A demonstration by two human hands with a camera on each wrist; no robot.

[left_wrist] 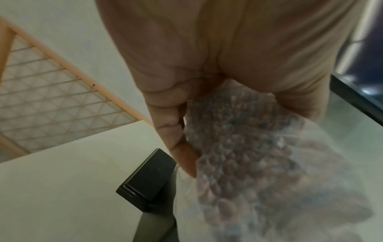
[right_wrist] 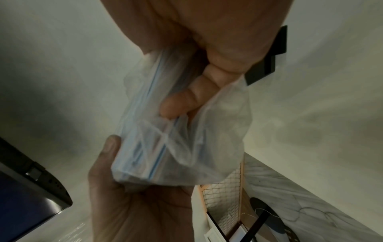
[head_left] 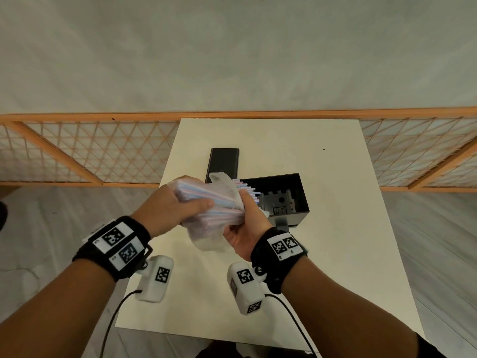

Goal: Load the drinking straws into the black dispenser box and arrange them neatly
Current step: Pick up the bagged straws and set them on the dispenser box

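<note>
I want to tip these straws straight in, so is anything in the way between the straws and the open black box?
Yes: the clear plastic bag still wraps most of the straws; only their tips poke out toward the black dispenser box. Both the left hand and right hand grip the bundle. The box stands open, its lid lying behind.

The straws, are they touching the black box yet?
Cannot tell. In the head view the straws' bare tips overlap the box's open top, but whether they meet its rim is unclear. Wrist views don't show it.
</note>
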